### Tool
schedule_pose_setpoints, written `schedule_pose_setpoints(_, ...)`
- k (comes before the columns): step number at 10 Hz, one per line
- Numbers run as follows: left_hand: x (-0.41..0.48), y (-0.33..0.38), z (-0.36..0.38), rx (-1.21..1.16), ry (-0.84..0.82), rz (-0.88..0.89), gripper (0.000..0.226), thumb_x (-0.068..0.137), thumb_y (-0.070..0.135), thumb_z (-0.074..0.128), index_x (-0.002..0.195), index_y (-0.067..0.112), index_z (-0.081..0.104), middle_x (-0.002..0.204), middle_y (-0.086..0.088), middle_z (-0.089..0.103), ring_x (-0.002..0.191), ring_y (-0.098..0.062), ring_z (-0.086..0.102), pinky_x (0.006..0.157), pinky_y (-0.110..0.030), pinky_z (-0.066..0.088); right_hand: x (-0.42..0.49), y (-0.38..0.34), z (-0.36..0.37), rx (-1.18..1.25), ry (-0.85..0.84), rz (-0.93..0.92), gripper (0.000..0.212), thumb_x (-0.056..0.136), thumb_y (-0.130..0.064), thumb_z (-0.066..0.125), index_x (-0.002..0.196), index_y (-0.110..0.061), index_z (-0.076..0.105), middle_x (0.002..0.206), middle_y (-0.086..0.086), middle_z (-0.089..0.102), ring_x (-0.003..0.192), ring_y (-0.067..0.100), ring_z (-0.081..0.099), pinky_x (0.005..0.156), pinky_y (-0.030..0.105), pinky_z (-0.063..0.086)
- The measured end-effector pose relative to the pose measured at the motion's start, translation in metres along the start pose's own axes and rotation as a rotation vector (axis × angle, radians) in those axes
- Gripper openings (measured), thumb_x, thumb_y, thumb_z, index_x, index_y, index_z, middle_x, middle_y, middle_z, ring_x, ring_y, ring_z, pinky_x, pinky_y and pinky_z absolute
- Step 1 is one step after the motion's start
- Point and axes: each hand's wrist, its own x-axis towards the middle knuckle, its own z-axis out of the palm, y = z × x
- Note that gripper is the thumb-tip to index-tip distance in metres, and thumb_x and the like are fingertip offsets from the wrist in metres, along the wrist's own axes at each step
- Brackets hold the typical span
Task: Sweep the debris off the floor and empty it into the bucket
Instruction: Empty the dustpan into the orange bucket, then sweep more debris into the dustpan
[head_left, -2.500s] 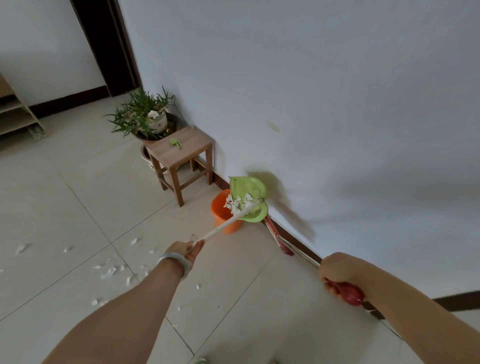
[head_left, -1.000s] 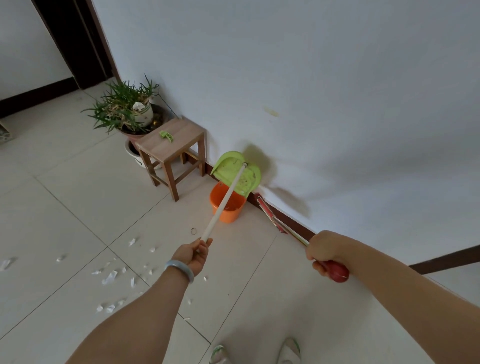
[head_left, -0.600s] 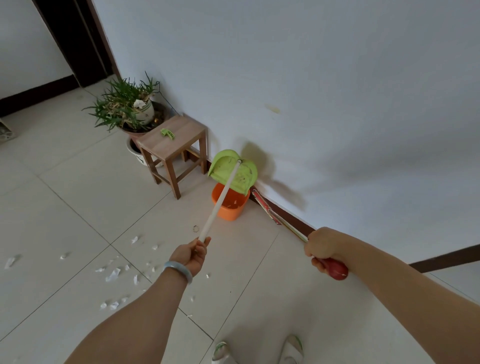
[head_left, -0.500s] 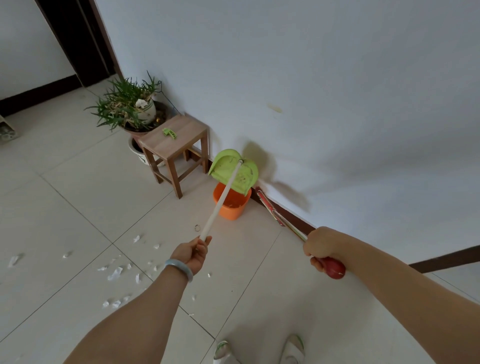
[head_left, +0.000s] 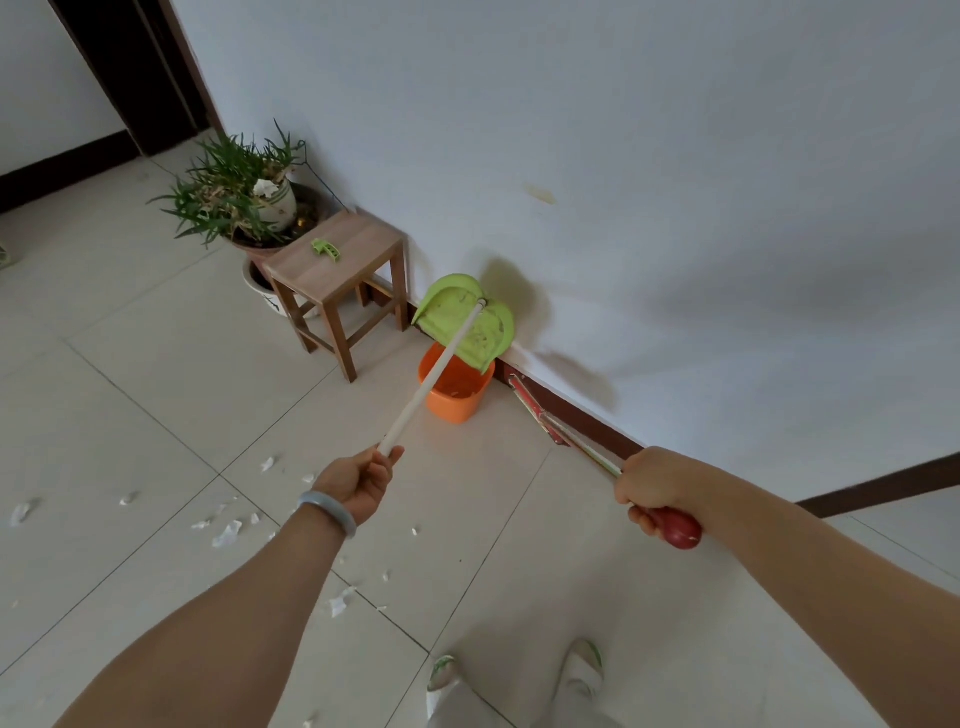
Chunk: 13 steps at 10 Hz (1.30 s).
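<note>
My left hand (head_left: 358, 483) grips the end of a long white handle (head_left: 431, 384) that carries a green dustpan (head_left: 467, 322). The pan is tipped up over the orange bucket (head_left: 454, 392), which stands against the wall's skirting. I see no paper left on the pan's face. My right hand (head_left: 652, 486) grips the red end of a broom (head_left: 670, 525), and the broom's head (head_left: 535, 410) lies low by the skirting, right of the bucket. White paper scraps (head_left: 226, 532) lie scattered over the floor tiles to my left.
A small wooden stool (head_left: 337, 260) with a green clip on top stands left of the bucket. Behind it is a potted plant (head_left: 244, 202). A white wall runs along the right, and a dark doorway (head_left: 130, 73) opens at the back left. My feet (head_left: 519, 675) show below.
The dustpan, full of paper and level 2.5 s ago, has been tipped up over the bucket and now looks bare. Both hands keep their grips. The view has shifted slightly.
</note>
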Motion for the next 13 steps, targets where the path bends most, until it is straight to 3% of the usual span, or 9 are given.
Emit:
schedule_pose_setpoints(2, -0.025, 0.017, 0.008, 0.173, -0.013, 0.028, 0.023, 0.102, 0.005, 0.031, 0.106, -0.007, 0.05, 0.098, -0.021, 0.057, 0.04, -0.002, 0.054, 0.038, -0.008, 0.045, 0.012, 0.02, 0.004, -0.015, 0.022, 0.066, 0.013, 0.088, 0.0, 0.04, 0.08, -0.007, 0.048, 0.043, 0.007, 0.056, 0.022, 0.012, 0.045, 0.038, 0.012, 0.038)
schedule_pose_setpoints(3, -0.038, 0.033, 0.009, 0.274, -0.003, 0.044, 0.023, 0.1, 0.004, 0.036, 0.117, -0.005, 0.049, 0.099, -0.021, 0.058, 0.044, -0.002, 0.056, 0.038, -0.009, 0.046, 0.027, 0.029, 0.009, 0.001, 0.025, 0.114, 0.011, 0.088, 0.0, 0.042, 0.085, -0.007, 0.049, 0.061, 0.011, 0.058, 0.025, 0.013, 0.047, 0.042, 0.018, 0.041)
schedule_pose_setpoints(5, -0.088, 0.066, 0.002, 0.447, 0.027, 0.092, 0.023, 0.098, 0.003, 0.038, 0.115, -0.006, 0.052, 0.096, -0.022, 0.063, 0.049, -0.003, 0.059, 0.041, -0.01, 0.049, 0.056, 0.046, 0.026, 0.011, -0.034, 0.154, 0.01, 0.089, -0.002, 0.046, 0.088, -0.011, 0.05, 0.073, 0.01, 0.057, 0.049, 0.013, 0.052, 0.06, 0.028, 0.045)
schedule_pose_setpoints(6, -0.126, 0.072, -0.004, 0.539, 0.102, 0.154, 0.02, 0.098, 0.002, 0.039, 0.104, -0.005, 0.057, 0.079, -0.021, 0.07, 0.046, -0.004, 0.06, 0.04, -0.01, 0.048, 0.072, 0.054, 0.04, -0.001, -0.102, 0.147, 0.008, 0.088, 0.0, 0.047, 0.089, -0.005, 0.053, 0.054, 0.009, 0.054, 0.044, 0.014, 0.048, 0.053, 0.027, 0.04)
schedule_pose_setpoints(7, -0.168, 0.065, -0.013, 0.651, 0.193, 0.217, 0.02, 0.098, 0.001, 0.039, 0.106, -0.004, 0.057, 0.088, -0.022, 0.066, 0.045, -0.004, 0.061, 0.039, -0.01, 0.047, 0.094, 0.062, 0.056, -0.021, -0.176, 0.142, 0.007, 0.086, 0.0, 0.05, 0.082, -0.005, 0.053, 0.049, 0.01, 0.052, 0.037, 0.016, 0.048, 0.047, 0.023, 0.039)
schedule_pose_setpoints(10, -0.222, -0.003, -0.071, 0.811, 0.612, 0.248, 0.028, 0.095, -0.004, 0.047, 0.121, -0.006, 0.055, 0.084, -0.017, 0.063, 0.045, -0.004, 0.065, 0.043, -0.012, 0.05, 0.127, 0.058, 0.122, -0.27, -0.334, 0.022, 0.015, 0.081, -0.001, 0.051, 0.094, 0.005, 0.055, 0.065, 0.021, 0.05, 0.046, 0.023, 0.048, 0.05, 0.027, 0.037)
schedule_pose_setpoints(11, -0.218, -0.031, -0.096, 0.869, 0.766, 0.202, 0.029, 0.094, -0.007, 0.046, 0.122, -0.011, 0.054, 0.07, -0.014, 0.065, 0.04, -0.006, 0.064, 0.045, -0.017, 0.055, 0.114, 0.055, 0.14, -0.318, -0.338, 0.026, 0.005, 0.079, 0.001, 0.046, 0.082, 0.0, 0.051, 0.06, 0.02, 0.046, 0.045, 0.023, 0.044, 0.046, 0.025, 0.035)
schedule_pose_setpoints(12, -0.216, -0.052, -0.121, 0.969, 0.904, 0.145, 0.031, 0.094, -0.002, 0.046, 0.123, -0.008, 0.055, 0.094, -0.016, 0.068, 0.055, -0.014, 0.064, 0.063, -0.024, 0.057, 0.095, 0.049, 0.163, -0.264, -0.345, 0.045, 0.009, 0.082, 0.003, 0.045, 0.086, -0.004, 0.049, 0.065, 0.016, 0.047, 0.048, 0.019, 0.044, 0.037, 0.016, 0.037)
schedule_pose_setpoints(13, -0.226, -0.061, -0.146, 1.034, 1.035, 0.079, 0.033, 0.094, -0.002, 0.046, 0.125, -0.005, 0.056, 0.122, -0.02, 0.062, 0.088, -0.027, 0.065, 0.074, -0.031, 0.057, 0.074, 0.038, 0.194, -0.26, -0.367, 0.045, 0.019, 0.082, 0.003, 0.047, 0.099, -0.003, 0.047, 0.083, 0.018, 0.051, 0.058, 0.022, 0.047, 0.038, 0.018, 0.038)
